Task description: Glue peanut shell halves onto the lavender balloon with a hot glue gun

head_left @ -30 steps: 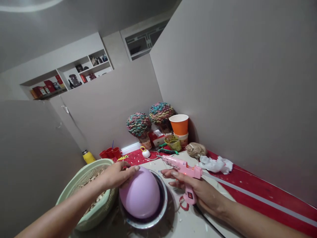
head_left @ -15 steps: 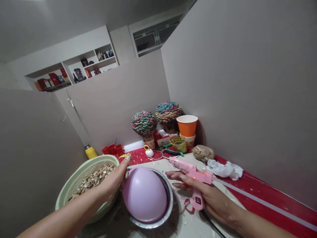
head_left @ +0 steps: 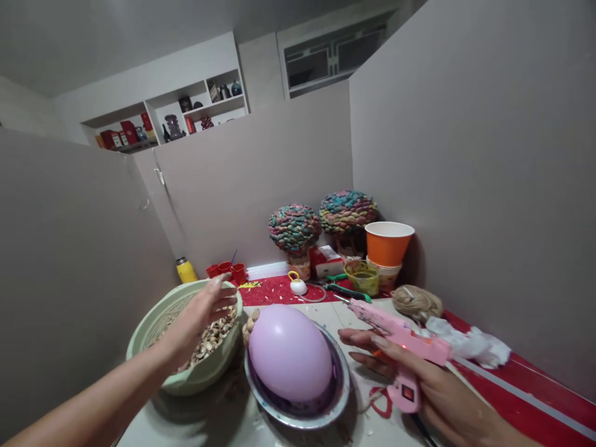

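Observation:
A lilac balloon (head_left: 289,354) rests in a metal bowl (head_left: 305,422) on the table. Several tan nut shells (head_left: 249,328) cling to its left side. My left hand (head_left: 207,313), fingers stretched out and holding nothing, is over a pale green basket (head_left: 139,335) of loose nut shells (head_left: 215,341), apart from the balloon. On the other side, my right hand (head_left: 395,360) grips a pink hot glue gun (head_left: 395,326) by its handle, some fingers extended forward. The gun's nozzle points left, toward the back of the balloon, without touching it.
Behind stand two shell-covered ball trees (head_left: 295,228), an orange paper cup (head_left: 389,244), a yellowish tub (head_left: 362,278) and green-handled pliers (head_left: 349,293). Twine (head_left: 416,302) and crumpled white tissue (head_left: 468,341) lie right. Red cups (head_left: 238,273) and a yellow bottle (head_left: 186,270) are back left.
My left hand has left the balloon and moved left over the basket, uncovering the shells on the balloon's side. The view has swung left; my right hand keeps the glue gun.

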Motion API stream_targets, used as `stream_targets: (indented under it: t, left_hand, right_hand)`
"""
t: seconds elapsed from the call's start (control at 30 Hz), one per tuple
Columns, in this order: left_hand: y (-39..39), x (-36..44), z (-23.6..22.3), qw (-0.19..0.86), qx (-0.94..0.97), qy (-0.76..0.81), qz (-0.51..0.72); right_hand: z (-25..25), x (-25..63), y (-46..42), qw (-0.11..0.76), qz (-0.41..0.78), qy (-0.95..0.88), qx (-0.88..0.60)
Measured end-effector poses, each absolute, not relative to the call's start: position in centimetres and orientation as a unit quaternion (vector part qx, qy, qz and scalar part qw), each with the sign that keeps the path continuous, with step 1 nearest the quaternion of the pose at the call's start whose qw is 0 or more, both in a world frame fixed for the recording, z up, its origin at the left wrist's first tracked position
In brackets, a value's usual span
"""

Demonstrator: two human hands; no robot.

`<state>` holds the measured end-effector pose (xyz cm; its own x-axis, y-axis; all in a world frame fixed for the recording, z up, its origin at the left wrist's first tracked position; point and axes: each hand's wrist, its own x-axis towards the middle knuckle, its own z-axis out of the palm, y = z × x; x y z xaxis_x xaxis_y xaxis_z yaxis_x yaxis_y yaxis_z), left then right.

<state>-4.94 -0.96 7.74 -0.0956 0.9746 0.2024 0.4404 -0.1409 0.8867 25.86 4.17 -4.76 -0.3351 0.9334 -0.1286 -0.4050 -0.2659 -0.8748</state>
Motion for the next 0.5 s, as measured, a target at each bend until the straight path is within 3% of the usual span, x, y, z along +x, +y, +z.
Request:
stream_targets:
  t: [0.23,0.5]
  left_hand:
    - [-0.7,-11.7,9.8,0.244,0.548,0.658,0.455]
    - [1.1,-17.5,7.4,0.211,0.579,0.737,0.279]
  right_hand:
    - [-4.2,26.0,4.6,0.489,0.695,-0.344,-0.400]
    - [2.5,26.0,6.8,0.615,0.575,-0.396,-0.368]
